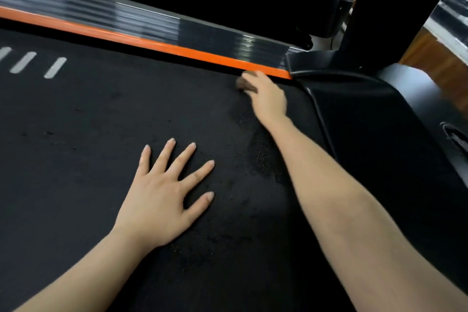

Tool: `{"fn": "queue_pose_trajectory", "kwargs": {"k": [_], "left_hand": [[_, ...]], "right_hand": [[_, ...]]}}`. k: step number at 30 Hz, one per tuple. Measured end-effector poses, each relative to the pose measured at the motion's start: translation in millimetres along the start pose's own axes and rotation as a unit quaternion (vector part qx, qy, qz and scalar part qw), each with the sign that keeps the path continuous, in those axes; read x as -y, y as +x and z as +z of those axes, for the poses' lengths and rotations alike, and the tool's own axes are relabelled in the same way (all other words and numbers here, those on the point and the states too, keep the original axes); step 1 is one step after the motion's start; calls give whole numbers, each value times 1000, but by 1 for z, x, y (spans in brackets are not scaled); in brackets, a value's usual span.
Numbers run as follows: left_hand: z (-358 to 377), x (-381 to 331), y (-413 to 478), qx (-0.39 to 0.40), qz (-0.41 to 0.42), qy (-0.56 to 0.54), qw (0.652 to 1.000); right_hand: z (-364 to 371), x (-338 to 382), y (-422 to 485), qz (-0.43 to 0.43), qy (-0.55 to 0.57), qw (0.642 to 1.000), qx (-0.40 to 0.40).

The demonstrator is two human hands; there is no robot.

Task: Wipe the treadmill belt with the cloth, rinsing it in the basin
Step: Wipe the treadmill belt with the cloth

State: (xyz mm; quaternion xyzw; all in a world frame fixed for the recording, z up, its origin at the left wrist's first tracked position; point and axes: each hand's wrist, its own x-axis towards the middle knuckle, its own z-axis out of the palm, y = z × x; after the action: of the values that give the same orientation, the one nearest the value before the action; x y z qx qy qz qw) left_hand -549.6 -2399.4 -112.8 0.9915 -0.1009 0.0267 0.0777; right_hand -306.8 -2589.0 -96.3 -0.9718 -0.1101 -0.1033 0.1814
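The black treadmill belt (pixel 101 134) fills most of the view and shows dark damp patches near its right end. My left hand (pixel 162 192) lies flat on the belt with fingers spread. My right hand (pixel 266 96) reaches to the belt's far right corner, blurred by motion, and holds a small brownish cloth (pixel 244 85) against the belt beside the orange strip. Most of the cloth is hidden under the hand. The basin is out of view.
An orange strip (pixel 152 44) and a ribbed metal side rail (pixel 126 18) run along the belt's far edge. The black motor cover (pixel 379 121) and an upright post (pixel 395 7) stand at the right. Wooden floor (pixel 435 58) shows beyond.
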Motion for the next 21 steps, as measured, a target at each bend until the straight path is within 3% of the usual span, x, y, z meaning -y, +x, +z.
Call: {"fn": "queue_pose_trajectory", "kwargs": {"k": [5, 12, 21], "left_hand": [[0, -2, 2, -3, -2, -11, 1000], [-2, -4, 3, 4, -4, -17, 1000], [1, -1, 4, -12, 3, -1, 1000]], "right_hand": [[-35, -68, -9, 101, -19, 995, -16], [-58, -57, -74, 72, -1, 997, 17], [-79, -8, -288, 10, 33, 999, -12]]}}
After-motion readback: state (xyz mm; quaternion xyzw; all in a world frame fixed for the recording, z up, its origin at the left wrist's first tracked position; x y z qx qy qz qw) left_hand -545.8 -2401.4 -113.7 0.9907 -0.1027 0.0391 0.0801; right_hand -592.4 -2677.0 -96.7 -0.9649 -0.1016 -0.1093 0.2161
